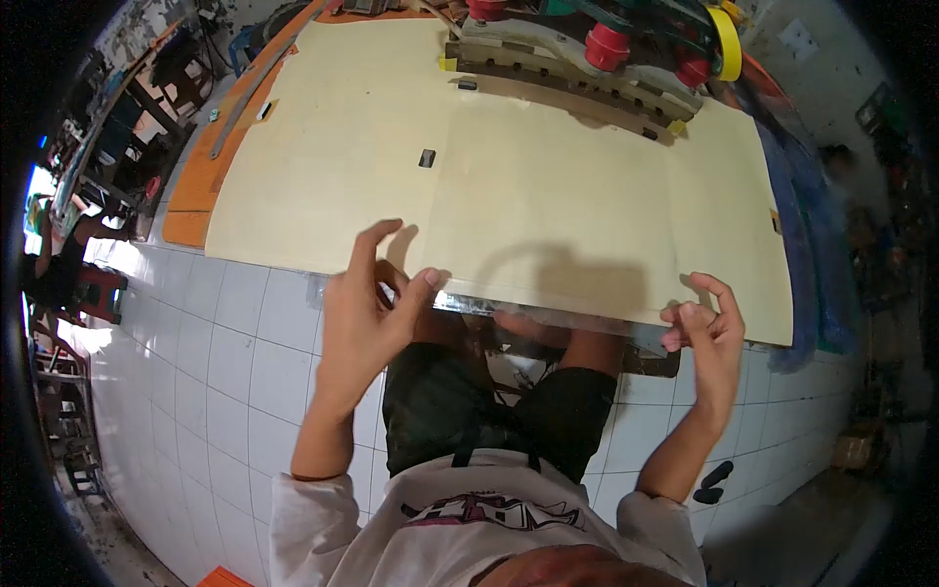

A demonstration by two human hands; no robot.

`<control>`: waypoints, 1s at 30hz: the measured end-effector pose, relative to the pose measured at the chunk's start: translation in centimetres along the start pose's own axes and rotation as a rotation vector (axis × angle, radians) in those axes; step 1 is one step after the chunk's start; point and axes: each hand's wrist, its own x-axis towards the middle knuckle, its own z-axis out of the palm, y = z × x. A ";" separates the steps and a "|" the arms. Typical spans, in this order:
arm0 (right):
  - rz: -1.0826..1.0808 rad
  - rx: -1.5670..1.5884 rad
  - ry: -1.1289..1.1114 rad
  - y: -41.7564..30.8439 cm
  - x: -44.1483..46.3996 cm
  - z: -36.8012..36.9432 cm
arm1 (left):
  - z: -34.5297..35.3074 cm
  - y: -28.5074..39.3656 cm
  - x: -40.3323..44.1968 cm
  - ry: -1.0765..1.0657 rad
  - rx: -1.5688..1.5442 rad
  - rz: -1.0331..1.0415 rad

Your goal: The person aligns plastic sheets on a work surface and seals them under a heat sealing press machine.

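My left hand [372,308] is raised over the front edge of a cream-coloured board [548,196]. Its index finger and thumb are apart, and nothing shows between them. Near the right end of that same edge is my right hand [706,333]. Its thumb and fingertips are drawn together, but whatever may be between them is too small to make out. A shiny, see-through strip [465,303] runs along the board's front edge between the hands. Small dark pieces lie on the board, one of them a dark tab [427,158] left of the middle.
A green machine with red knobs [607,47] and a yellow ring [725,44] stands at the back. An orange board [188,227] and a long metal ruler [235,122] lie at the left. Blue mesh [807,293] hangs at the right. Another person [64,259] is at the far left.
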 end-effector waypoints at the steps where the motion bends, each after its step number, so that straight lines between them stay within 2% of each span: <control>1: 0.033 -0.003 -0.141 -0.5 0.8 -1.2 | -0.7 0.3 0.7 0.017 0.372 0.161; 2: 0.068 -0.007 -0.284 -0.8 1.6 -2.2 | -1.4 1.0 1.9 0.022 0.483 0.134; 3: 0.068 -0.007 -0.286 -1.0 2.8 -2.9 | -1.7 0.6 3.7 0.022 0.483 0.133; 5: 0.144 -0.015 -0.473 -1.5 5.9 -3.6 | -2.3 -0.4 8.6 -0.070 0.504 0.528; 7: 0.159 0.057 -0.520 -1.6 9.1 -2.6 | -1.7 -1.7 14.2 -0.264 0.511 0.717; 8: 0.186 0.014 -0.516 -2.1 10.6 -1.8 | -1.4 -1.7 16.5 -0.257 0.507 0.722; 10: 0.204 -0.033 -0.506 -2.6 13.7 -0.3 | -0.5 -1.3 20.0 -0.507 0.464 0.580; 11: 0.168 -0.042 -0.513 -2.3 15.4 0.4 | -0.1 -1.6 21.2 -0.501 0.462 0.589; 14: 0.113 -0.052 -0.528 -1.6 18.0 1.2 | 0.8 -2.6 22.9 -0.564 0.241 0.430; 15: 0.098 -0.052 -0.539 -1.4 18.7 1.6 | 0.9 -3.1 23.2 -0.497 0.226 0.728; 17: 0.075 -0.164 -0.493 -0.8 19.2 1.7 | 0.6 -4.6 23.9 -0.504 0.314 0.876; 18: 0.060 -0.273 -0.439 -0.4 19.0 1.7 | 0.6 -4.7 24.0 -0.510 0.312 0.849; 20: 0.081 -0.280 -0.443 -0.5 18.6 2.1 | 0.6 -4.5 24.1 -0.549 0.406 0.827; 23: 0.101 -0.288 -0.427 -0.4 18.7 2.1 | 0.7 -4.9 24.7 -0.603 0.388 0.806; 28: 0.079 -0.338 -0.405 -0.3 18.8 2.3 | 0.4 -5.0 24.7 -0.580 0.375 0.760; 30: 0.066 -0.338 -0.391 -0.2 18.5 2.7 | 0.6 -5.5 25.0 -0.562 0.347 0.810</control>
